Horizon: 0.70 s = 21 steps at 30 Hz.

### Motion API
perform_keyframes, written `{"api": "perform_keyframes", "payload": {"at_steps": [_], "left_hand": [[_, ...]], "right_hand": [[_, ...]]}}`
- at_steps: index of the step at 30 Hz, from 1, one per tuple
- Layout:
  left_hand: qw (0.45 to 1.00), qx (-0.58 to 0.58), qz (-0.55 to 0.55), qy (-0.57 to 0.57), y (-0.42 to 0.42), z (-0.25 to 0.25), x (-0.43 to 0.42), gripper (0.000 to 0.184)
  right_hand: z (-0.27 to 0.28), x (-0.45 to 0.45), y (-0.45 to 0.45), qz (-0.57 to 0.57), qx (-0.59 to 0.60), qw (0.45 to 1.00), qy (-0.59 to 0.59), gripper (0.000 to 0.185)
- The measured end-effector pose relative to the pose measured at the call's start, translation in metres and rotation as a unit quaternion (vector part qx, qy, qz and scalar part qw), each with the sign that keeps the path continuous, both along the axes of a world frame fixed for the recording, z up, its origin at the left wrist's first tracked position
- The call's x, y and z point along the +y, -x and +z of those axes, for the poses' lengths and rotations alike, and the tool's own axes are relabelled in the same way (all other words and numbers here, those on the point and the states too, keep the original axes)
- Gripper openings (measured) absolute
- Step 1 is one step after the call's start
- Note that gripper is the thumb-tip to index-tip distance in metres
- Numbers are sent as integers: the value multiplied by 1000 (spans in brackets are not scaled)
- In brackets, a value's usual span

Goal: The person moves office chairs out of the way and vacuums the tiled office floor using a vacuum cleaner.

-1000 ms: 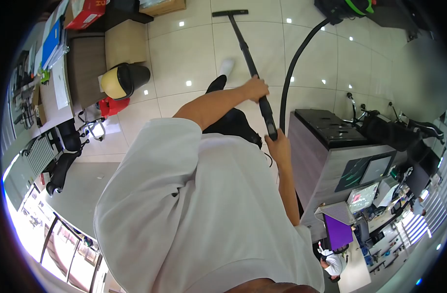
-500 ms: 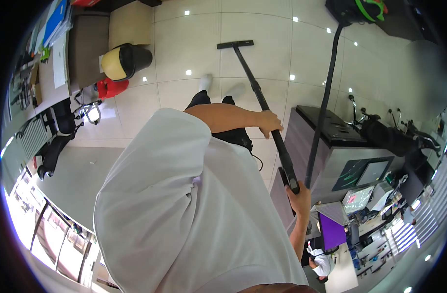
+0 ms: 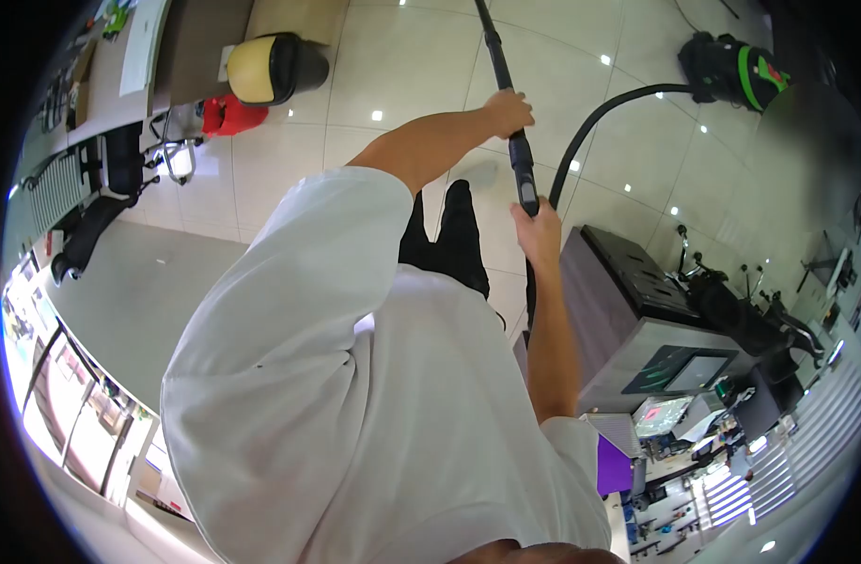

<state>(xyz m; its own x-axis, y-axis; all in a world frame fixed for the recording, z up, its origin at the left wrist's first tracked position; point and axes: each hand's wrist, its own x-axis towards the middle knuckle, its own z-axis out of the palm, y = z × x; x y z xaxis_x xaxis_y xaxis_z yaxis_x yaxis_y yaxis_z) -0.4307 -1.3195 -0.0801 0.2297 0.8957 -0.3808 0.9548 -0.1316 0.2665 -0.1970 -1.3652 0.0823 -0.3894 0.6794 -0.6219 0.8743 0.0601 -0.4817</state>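
My left hand (image 3: pixel 509 115) is wrapped around the black wand (image 3: pixel 499 64) of a vacuum cleaner, partway along its tube. Lower in the view, my right hand (image 3: pixel 540 233) is closed on the wand's handle end. The wand stretches forward over the tiled floor and runs out at the top edge, so its floor head is out of sight. A black hose (image 3: pixel 595 117) curves from beside my right hand to the black and green vacuum canister (image 3: pixel 717 70) on the floor at the upper right.
A wooden cabinet with a black top (image 3: pixel 647 273) stands close on my right. To the left are a black and yellow bin (image 3: pixel 275 70), a red bag-like item (image 3: pixel 233 115), an office chair (image 3: pixel 120 164) and a grey table (image 3: pixel 158 301). Pale floor tiles (image 3: pixel 383 56) lie ahead.
Both hands and the wand have moved forward, up in the view. The floor head has left the frame. The hose now bends in an arc, and more of the canister shows.
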Motion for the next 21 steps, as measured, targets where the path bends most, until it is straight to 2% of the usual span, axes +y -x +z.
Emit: {"api": "perform_keyframes", "payload": {"at_steps": [3, 4, 6, 9, 12, 13, 15, 17, 18, 20, 21], "left_hand": [[996, -60, -68, 11, -32, -1, -32, 39], [989, -119, -80, 31, -46, 8, -50, 47], [963, -234, -123, 45, -78, 24, -87, 44], [902, -351, -190, 166, -99, 64, -121, 41], [896, -331, -222, 194, -94, 76, -132, 33], [920, -311, -197, 133, -86, 61, -134, 29], [948, -279, -147, 52, -60, 15, -132, 27], [979, -191, -66, 31, 2, -5, -125, 29], [991, -130, -16, -18, 33, -6, -127, 30], [998, -62, 30, 12, 89, -3, -121, 25], [998, -36, 45, 1, 106, -21, -120, 24]], "right_hand": [[13, -41, -48, -26, 11, 998, 48, 38], [31, -59, -68, -43, -3, 998, 56, 38], [76, -89, -104, -71, -79, 990, 89, 33], [152, -117, -111, -24, -126, 990, 63, 30], [171, -123, -91, 15, -167, 985, 48, 31], [162, -118, -78, 19, -169, 984, 45, 31], [134, -104, -42, 49, -142, 989, 10, 31], [92, -89, 3, 99, -88, 991, -30, 33], [73, -82, 31, 98, -68, 992, -34, 34], [38, -75, 84, 105, -44, 992, -48, 36], [28, -76, 99, 116, -41, 991, -56, 37]]}}
